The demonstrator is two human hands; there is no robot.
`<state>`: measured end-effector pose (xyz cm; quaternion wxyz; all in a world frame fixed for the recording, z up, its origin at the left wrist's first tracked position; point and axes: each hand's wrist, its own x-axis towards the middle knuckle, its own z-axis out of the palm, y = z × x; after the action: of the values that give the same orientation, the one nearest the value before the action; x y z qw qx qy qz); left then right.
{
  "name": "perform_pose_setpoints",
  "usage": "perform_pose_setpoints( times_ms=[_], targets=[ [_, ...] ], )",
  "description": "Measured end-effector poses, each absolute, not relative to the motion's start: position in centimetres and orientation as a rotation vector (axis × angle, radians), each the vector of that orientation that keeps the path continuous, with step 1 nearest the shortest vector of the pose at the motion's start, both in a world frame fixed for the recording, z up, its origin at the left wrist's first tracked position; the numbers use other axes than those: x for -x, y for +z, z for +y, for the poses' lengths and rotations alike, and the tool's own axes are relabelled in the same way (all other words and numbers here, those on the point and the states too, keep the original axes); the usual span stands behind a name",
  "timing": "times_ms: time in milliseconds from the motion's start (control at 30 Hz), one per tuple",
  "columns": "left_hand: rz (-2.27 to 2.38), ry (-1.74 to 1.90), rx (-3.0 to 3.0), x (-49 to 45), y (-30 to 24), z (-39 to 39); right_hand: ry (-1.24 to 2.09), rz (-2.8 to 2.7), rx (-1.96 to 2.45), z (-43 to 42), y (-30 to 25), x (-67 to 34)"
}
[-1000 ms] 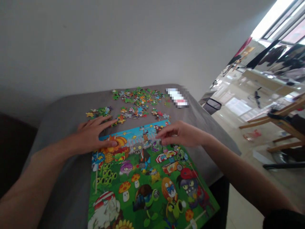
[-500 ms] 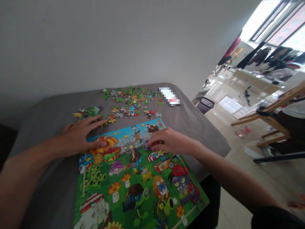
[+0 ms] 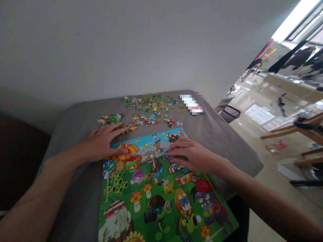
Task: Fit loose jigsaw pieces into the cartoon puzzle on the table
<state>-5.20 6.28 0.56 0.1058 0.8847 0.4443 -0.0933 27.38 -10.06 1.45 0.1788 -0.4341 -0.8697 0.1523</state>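
My left hand point(image 3: 107, 143) lies flat with its fingers spread, its thumb on the upper left part of a large cartoon plants-and-zombies picture board point(image 3: 148, 198). My right hand point(image 3: 194, 156) rests on the board's upper right area with curled fingers. A small dark jigsaw piece point(image 3: 168, 156) shows at its fingertips, partly hidden. Beyond the board lies a wide scatter of multicoloured jigsaw pieces point(image 3: 151, 107). A smaller cluster of pieces point(image 3: 110, 118) sits just past my left fingertips.
A blurred white-and-red item point(image 3: 191, 104) lies at the far corner of the grey cloth-covered table point(image 3: 75, 144). A wall rises behind it. Right of the table's edge are a shiny tiled floor point(image 3: 254, 134), a black bag point(image 3: 230, 113) and wooden chair legs point(image 3: 285, 131).
My right hand has moved down and toward me onto the board, its fingers curling closer together. My left hand stays in place. The whole view has shifted slightly with my head.
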Motion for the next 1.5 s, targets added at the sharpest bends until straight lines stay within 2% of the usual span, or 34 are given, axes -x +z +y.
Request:
perform_pose_setpoints(
  times_ms=[200, 500, 700, 1300, 1500],
  targets=[
    [1.315, -0.301, -2.631, 5.3, 0.3, 6.3, 0.095, -2.556, 1.252, -13.3, 0.7, -26.9],
    [1.343, -0.353, -2.597, 5.3, 0.5, 6.3, 0.033, -2.538, 1.314, -14.1, 0.2, -26.2],
    [1.355, -0.344, -2.596, 5.4, 0.2, 6.5, -0.124, -2.553, 1.344, -14.4, 0.0, -25.3],
    [1.368, -0.315, -2.610, 5.5, -0.4, 6.7, -0.132, -2.540, 1.356, -15.2, -0.5, -24.6],
    [1.368, -0.340, -2.617, 5.6, -0.4, 6.7, 0.013, -2.495, 1.400, -15.2, -0.5, -24.7]
  ],
)
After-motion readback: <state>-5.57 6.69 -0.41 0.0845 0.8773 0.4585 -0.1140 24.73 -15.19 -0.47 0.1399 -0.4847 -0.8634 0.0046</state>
